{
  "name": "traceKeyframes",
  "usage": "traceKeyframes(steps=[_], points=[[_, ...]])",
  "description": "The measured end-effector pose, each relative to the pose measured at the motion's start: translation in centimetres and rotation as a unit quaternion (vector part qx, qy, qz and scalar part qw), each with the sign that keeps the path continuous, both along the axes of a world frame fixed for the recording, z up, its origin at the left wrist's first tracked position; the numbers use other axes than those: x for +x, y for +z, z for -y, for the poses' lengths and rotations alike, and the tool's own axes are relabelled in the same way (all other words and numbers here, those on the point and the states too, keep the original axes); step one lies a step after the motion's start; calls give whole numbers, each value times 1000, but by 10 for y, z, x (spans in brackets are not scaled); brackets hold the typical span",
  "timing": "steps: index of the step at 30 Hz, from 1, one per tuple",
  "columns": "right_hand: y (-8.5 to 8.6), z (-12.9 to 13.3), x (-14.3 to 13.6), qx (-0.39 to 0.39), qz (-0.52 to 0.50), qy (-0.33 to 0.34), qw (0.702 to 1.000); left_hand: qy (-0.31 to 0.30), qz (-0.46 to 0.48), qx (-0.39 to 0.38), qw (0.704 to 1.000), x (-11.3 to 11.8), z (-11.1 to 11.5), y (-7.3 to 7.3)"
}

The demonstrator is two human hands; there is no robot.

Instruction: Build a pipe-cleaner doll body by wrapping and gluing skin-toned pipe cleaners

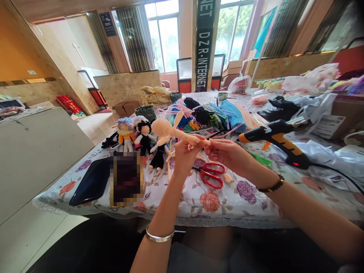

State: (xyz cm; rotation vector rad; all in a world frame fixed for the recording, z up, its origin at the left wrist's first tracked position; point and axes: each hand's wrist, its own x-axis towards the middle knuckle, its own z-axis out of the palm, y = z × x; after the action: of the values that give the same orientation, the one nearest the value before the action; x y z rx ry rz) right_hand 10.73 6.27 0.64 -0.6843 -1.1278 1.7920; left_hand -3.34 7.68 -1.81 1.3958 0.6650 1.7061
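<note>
A beige doll body [161, 127], with a round head and thin limbs wrapped in fuzzy strands, is held up over the table. My left hand [187, 150] grips it along a limb, fingers closed. At the tip of that limb, the fingers of my right hand [222, 150] pinch its end. Below the hands lie red-handled scissors [212, 175] with a small beige coil [227, 178] beside them. Finished dolls [125, 132] in yellow and black outfits stand to the left of the held one.
A black and orange glue gun [280, 142] with a lit red light stands at right, its cord trailing off. Coloured pipe cleaners [230, 113] are heaped at the back. A dark phone [92, 182] lies at left on the floral tablecloth [167, 201].
</note>
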Motion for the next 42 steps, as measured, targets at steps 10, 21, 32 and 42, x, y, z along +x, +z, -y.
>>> traceKeyframes(steps=[10,21,32,42], points=[[-4,5,-6,53,6,-67,996,-1,7,-18,1000,2,1,0],[-2,7,-4,44,15,-48,998,-45,12,-28,999,2,3,-1],[3,3,-1,4,18,10,1000,0,-1,-16,1000,0,-1,-1],[-2,-2,-2,-17,-13,-25,999,5,-24,-12,1000,1,0,-1]])
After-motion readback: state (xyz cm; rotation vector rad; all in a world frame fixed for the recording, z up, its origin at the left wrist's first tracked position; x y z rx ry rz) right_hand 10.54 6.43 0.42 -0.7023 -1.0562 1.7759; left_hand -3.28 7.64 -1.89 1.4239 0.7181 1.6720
